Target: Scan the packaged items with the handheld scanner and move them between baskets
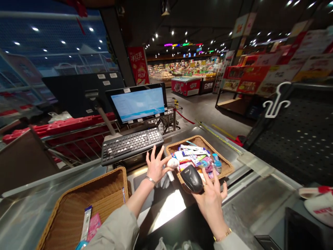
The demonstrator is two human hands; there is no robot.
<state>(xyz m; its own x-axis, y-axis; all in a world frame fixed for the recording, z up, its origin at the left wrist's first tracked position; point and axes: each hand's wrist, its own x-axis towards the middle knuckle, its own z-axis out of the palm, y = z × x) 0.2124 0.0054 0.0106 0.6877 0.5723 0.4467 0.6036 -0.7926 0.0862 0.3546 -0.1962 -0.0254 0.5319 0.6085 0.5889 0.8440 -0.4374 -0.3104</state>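
Observation:
My left hand (155,166) is held above the counter, thumb and forefinger pinching a white egg-shaped item (173,163) with small print on it. Its other fingers are spread. My right hand (212,192) is beside a black barcode scanner (191,178), fingers apart and reaching over the near edge of a wicker basket (225,166). The scanner partly hides its thumb, so contact there is unclear. The basket holds a heap of wrapped sticks (194,152), bright packets and small blue-capped containers (216,161).
A larger wicker basket (67,199) at the left holds a wrapped stick (86,222) and a pink packet (94,225). A keyboard (132,144) and lit monitor (139,104) stand beyond my left hand. At the right are a white hook (276,102) and a dark flat device (303,229).

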